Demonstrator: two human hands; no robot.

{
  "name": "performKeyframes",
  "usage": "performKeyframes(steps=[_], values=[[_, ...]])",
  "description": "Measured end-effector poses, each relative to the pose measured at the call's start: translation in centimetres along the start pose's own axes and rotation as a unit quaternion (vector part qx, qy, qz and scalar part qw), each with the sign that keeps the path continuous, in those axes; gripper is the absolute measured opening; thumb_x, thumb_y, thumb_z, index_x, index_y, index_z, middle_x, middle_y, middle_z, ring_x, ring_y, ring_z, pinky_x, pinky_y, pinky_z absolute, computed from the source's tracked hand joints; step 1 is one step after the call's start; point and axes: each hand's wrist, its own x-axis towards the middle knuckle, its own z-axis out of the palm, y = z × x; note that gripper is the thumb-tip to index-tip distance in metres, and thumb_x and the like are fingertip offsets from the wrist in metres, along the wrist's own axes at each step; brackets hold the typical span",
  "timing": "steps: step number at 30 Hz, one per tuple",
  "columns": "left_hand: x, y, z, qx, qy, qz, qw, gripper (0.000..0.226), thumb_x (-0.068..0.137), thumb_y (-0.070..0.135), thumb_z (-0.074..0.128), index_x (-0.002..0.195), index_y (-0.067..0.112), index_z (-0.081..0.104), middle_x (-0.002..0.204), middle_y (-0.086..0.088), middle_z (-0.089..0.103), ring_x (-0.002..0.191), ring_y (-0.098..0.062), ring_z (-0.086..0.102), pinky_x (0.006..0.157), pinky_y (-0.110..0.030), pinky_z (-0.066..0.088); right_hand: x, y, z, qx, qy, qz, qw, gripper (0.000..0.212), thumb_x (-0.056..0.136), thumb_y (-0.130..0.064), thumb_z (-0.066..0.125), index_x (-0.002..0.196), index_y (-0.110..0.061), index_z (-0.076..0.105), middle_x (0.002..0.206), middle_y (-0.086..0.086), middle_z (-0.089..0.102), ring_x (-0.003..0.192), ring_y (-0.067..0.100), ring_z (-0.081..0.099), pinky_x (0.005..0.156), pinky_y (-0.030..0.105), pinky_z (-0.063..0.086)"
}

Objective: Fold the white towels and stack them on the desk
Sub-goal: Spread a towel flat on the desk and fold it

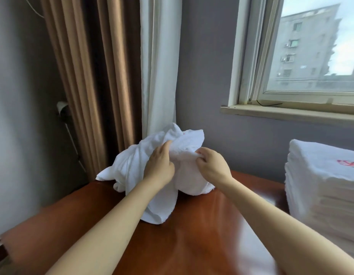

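Note:
A crumpled heap of white towels [132, 165] lies at the far end of the reddish-brown desk [192, 235]. My left hand [159, 165] grips a bunch of the cloth near the top of the heap. Close beside it, my right hand [211, 165] pinches a fold of the same towel between thumb and fingers. One end of the cloth hangs down toward me onto the desk. A tall stack of folded white towels [320, 185] with a red mark on top stands at the desk's right edge.
Brown and white curtains [112, 76] hang behind the heap. A grey wall and a window with a sill [291, 114] are at the back right. The desk's left edge drops off near the curtains.

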Motion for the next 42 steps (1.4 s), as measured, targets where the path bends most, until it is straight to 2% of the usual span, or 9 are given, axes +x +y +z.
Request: performKeyframes(steps=[5, 9, 12, 16, 21, 27, 30, 34, 42], values=[[-4.0, 2.3, 0.9, -0.034, 0.054, 0.09, 0.994, 0.025, 0.09, 0.01, 0.051, 0.108, 0.016, 0.067, 0.11, 0.002, 0.065, 0.115, -0.018, 0.05, 0.092, -0.028, 0.045, -6.8, 0.4, -4.8, 0.054, -0.044, 0.023, 0.997, 0.015, 0.08, -0.01, 0.043, 0.071, -0.014, 0.054, 0.066, 0.001, 0.053, 0.064, 0.017, 0.047, 0.059, 0.035, 0.037], [-9.7, 4.7, 1.5, -0.109, -0.053, 0.138, 0.983, 0.019, 0.085, 0.02, 0.051, 0.077, 0.037, 0.058, 0.087, 0.015, 0.061, 0.087, -0.006, 0.057, 0.071, -0.02, 0.047, -14.3, 1.2, -8.9, 0.085, -0.137, 0.087, 0.983, 0.011, 0.076, -0.031, 0.046, 0.073, -0.025, 0.056, 0.069, -0.011, 0.052, 0.064, 0.006, 0.046, 0.06, 0.026, 0.037], [-14.1, 7.4, 1.8, -0.185, -0.137, 0.18, 0.956, 0.016, 0.077, 0.029, 0.048, 0.073, 0.04, 0.059, 0.083, 0.018, 0.064, 0.087, -0.005, 0.06, 0.069, -0.009, 0.043, -19.2, 1.7, -11.9, 0.137, -0.169, 0.175, 0.96, 0.034, 0.073, -0.043, 0.047, 0.099, -0.022, 0.058, 0.08, -0.003, 0.056, 0.065, 0.012, 0.054, 0.056, 0.025, 0.046], [-19.6, 12.1, 2.0, -0.237, -0.205, 0.267, 0.911, 0.026, 0.076, 0.026, 0.053, 0.08, 0.05, 0.062, 0.086, 0.022, 0.067, 0.09, -0.003, 0.062, 0.075, -0.01, 0.047, -24.9, 2.0, -15.2, 0.154, -0.182, 0.2, 0.95, 0.049, 0.091, -0.011, 0.043, 0.132, -0.037, 0.043, 0.072, 0.0, 0.063, 0.06, 0.019, 0.065, 0.054, 0.03, 0.054], [-24.4, 17.4, 0.7, -0.278, -0.25, 0.345, 0.861, 0.02, 0.075, 0.02, 0.052, 0.082, 0.032, 0.067, 0.085, 0.012, 0.067, 0.086, -0.018, 0.064, 0.078, -0.037, 0.055, -31.0, 0.9, -19.9, 0.049, -0.254, 0.18, 0.949, 0.023, 0.087, -0.018, 0.05, 0.108, -0.023, 0.058, 0.074, 0.005, 0.07, 0.06, 0.022, 0.072, 0.056, 0.031, 0.057], [-25.7, 21.0, -3.1, -0.235, -0.146, 0.371, 0.886, 0.039, 0.082, 0.001, 0.049, 0.101, 0.027, 0.071, 0.089, 0.019, 0.059, 0.085, -0.006, 0.056, 0.078, -0.014, 0.042, -33.7, 0.5, -26.2, -0.241, -0.143, 0.116, 0.953, 0.025, 0.081, -0.035, 0.071, 0.069, -0.024, 0.051, 0.078, -0.01, 0.056, 0.08, 0.018, 0.057, 0.071, 0.035, 0.048], [-25.4, 21.4, -4.9, -0.184, -0.07, 0.33, 0.923, 0.042, 0.092, -0.003, 0.049, 0.119, 0.023, 0.068, 0.1, 0.013, 0.062, 0.098, -0.004, 0.057, 0.086, -0.016, 0.043, -34.0, 0.2, -28.7, -0.158, -0.085, 0.068, 0.981, 0.027, 0.082, -0.036, 0.075, 0.072, -0.019, 0.057, 0.086, -0.011, 0.048, 0.083, 0.014, 0.05, 0.076, 0.034, 0.043], [-25.7, 22.6, -6.8, -0.19, 0.022, 0.255, 0.948, 0.037, 0.095, -0.002, 0.046, 0.117, 0.019, 0.067, 0.117, 0.008, 0.064, 0.113, -0.01, 0.057, 0.09, -0.013, 0.041, -34.3, -1.7, -30.6, 0.047, -0.075, 0.05, 0.995, 0.037, 0.083, -0.039, 0.076, 0.063, -0.017, 0.053, 0.061, -0.016, 0.043, 0.058, 0.005, 0.041, 0.054, 0.022, 0.03], [-25.1, 24.0, -10.4, -0.21, 0.183, 0.18, 0.943, 0.033, 0.089, -0.005, 0.042, 0.106, 0.013, 0.064, 0.114, -0.001, 0.066, 0.109, -0.019, 0.059, 0.089, -0.027, 0.046, -35.6, -2.4, -31.8, 0.155, -0.034, 0.123, 0.98, 0.016, 0.094, -0.027, 0.065, 0.081, -0.019, 0.06, 0.075, 0.0, 0.062, 0.055, 0.008, 0.052, 0.05, 0.022, 0.039]])
